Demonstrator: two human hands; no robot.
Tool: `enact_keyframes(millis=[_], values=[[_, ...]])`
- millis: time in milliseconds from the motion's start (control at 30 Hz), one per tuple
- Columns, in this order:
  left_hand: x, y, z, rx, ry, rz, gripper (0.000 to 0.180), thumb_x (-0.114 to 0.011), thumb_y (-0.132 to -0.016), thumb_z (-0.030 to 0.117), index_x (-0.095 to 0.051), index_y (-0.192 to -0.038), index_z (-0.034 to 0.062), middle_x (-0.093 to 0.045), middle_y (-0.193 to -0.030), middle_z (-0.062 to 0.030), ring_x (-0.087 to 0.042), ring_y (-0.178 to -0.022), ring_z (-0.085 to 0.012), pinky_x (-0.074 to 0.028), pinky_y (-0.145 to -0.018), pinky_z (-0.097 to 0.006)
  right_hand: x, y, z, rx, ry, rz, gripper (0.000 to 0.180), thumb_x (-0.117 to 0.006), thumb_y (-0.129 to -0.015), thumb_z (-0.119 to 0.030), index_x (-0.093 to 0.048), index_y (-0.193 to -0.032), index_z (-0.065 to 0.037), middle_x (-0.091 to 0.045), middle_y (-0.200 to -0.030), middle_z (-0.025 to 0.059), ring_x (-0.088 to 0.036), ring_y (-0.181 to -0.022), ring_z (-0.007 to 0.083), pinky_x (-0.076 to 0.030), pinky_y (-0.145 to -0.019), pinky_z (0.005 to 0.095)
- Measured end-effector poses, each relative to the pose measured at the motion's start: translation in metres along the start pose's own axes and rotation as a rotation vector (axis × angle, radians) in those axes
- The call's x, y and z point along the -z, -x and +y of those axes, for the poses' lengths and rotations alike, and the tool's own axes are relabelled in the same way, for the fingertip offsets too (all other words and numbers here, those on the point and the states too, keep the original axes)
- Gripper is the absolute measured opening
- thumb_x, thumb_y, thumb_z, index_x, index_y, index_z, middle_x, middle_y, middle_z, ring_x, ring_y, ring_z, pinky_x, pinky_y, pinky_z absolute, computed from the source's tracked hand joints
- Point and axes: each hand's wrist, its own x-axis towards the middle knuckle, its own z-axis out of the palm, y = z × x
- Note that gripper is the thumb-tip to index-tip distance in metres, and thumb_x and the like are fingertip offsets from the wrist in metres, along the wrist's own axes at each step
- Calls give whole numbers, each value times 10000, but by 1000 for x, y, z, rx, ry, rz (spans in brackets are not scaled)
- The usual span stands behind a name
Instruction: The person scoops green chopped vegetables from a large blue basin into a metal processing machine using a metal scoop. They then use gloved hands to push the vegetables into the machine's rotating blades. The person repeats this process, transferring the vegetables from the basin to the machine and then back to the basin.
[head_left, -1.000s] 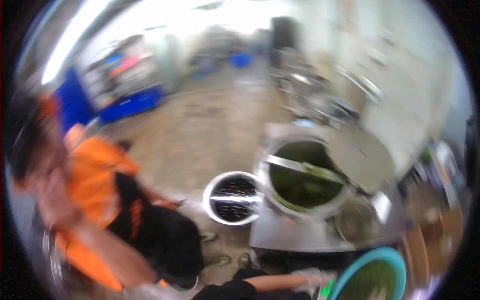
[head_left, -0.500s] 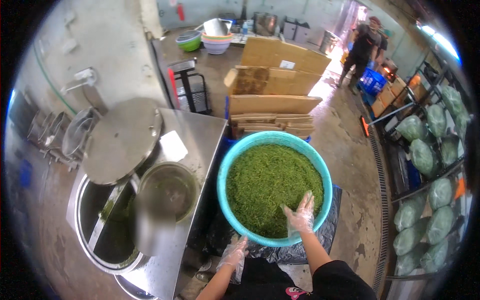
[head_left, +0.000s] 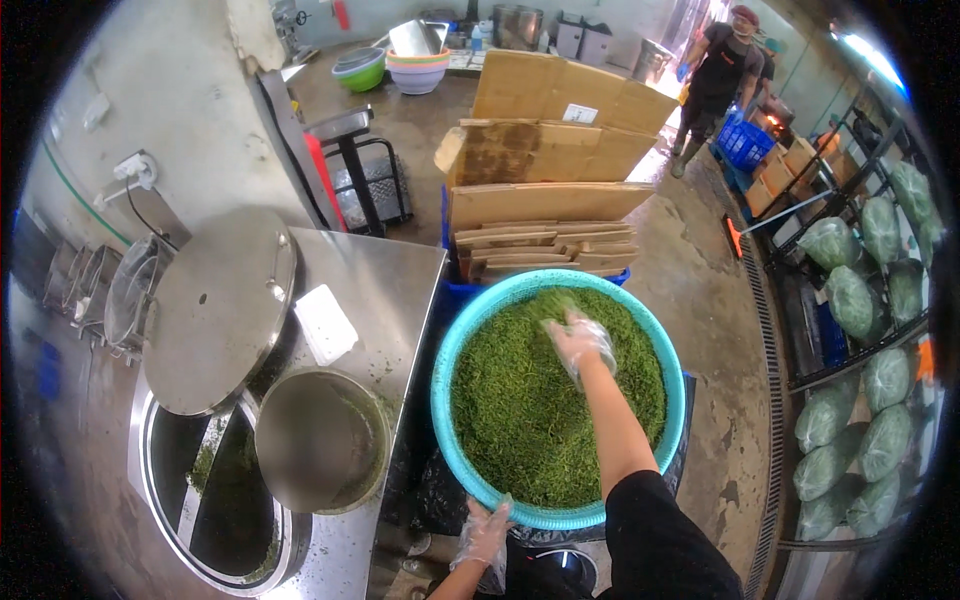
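Inside the round turquoise plastic basket [head_left: 441, 405], with room either side, my film-gloved right hand [head_left: 580, 343] reaches over shredded greens [head_left: 520, 430], my film-gloved left hand [head_left: 484, 532] at the near rim, both grips too unclear to tell.

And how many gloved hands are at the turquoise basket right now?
2. The right hand is inside the basket, at the greens beyond its middle; the left hand is at the rim's near left. No others show there.
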Motion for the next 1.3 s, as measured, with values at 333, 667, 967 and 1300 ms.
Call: enact_keyframes(millis=[333,667,967,1300], values=[[-2,-1,4,-29,-211,48,780,-709,-927,303,-227,-1424,-54,-597,-1073,-144,-621,-899,-190,-571,-773,-337,-78,98,-33,653,619,-240,660,-273,-1038,-509,-187,-1579,-141,-260,-1617,104,-234,-1500,243,-203,-1224,466],[-3,0,-9,-2,-102,47,836,-694,-935,324,-184,-1472,-64,-596,-1104,-147,-628,-933,-199,-572,-799,-348,-54,75,56,314,582,118,696,-265,-1051,-448,-56,-1583,-51,-45,-1672,64,-86,-1536,221,-68,-1257,401],[-3,9,55,173,-526,-56,1129,-654,-933,447,153,-1502,-101,-643,-1202,-234,-695,-1028,-292,-550,-928,-368,-11,76,6,68,82,-92,767,-388,-1024,-482,-58,-1594,-90,-21,-1669,86,-129,-1516,361,-155,-1244,443],[-4,-28,-26,-107,-693,177,989,-554,-887,656,-172,-1537,15,-543,-1300,-367,-554,-1231,-420,-452,-1012,-456,-56,84,-56,109,251,-91,804,-392,-1021,-510,-100,-1577,-8,-127,-1649,172,-186,-1511,335,-163,-1234,438]])
